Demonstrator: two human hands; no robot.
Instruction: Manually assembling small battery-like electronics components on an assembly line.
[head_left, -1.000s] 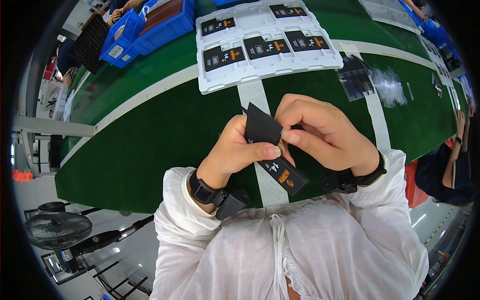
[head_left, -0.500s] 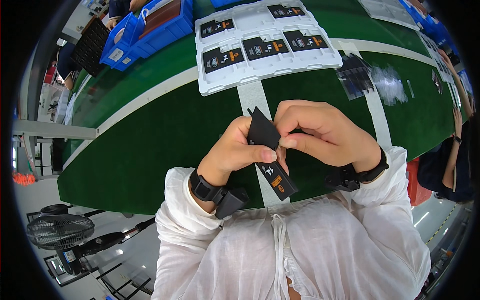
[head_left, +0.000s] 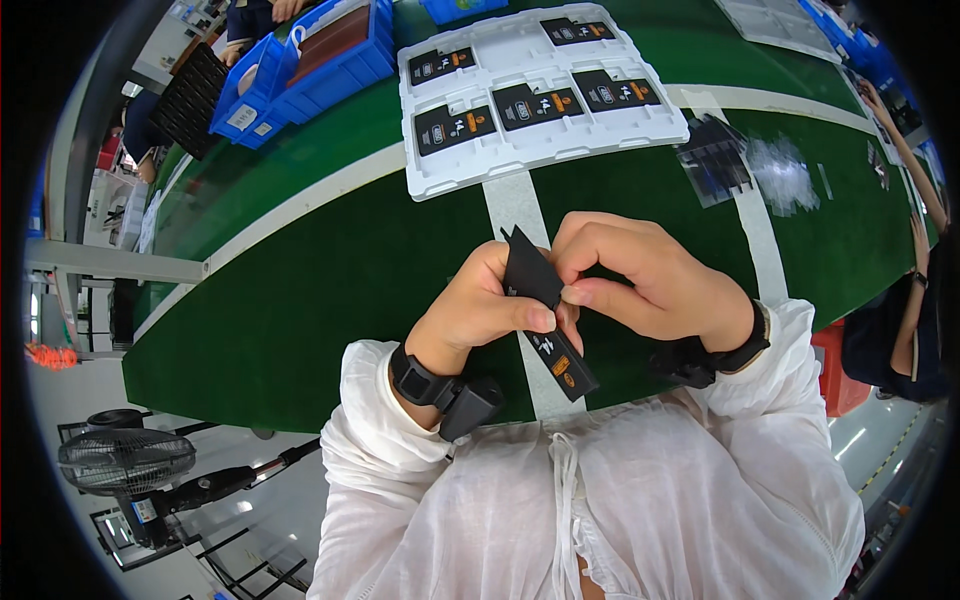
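Green tabletop [head_left: 300,310], white tray [head_left: 510,42] (part-filled) beyond black piece [head_left: 534,275]

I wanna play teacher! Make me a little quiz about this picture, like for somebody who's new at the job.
1. How many black batteries lie in the white tray?
2. True or false: the pile of clear plastic strips lies to the left of the white tray.
3. Whose thumb lies across the held black battery? A) the left hand's, B) the right hand's, C) both hands'.

Key:
1. Five.
2. False: it lies to the right, next to the dark sheets.
3. A: the left hand has its thumb across it.
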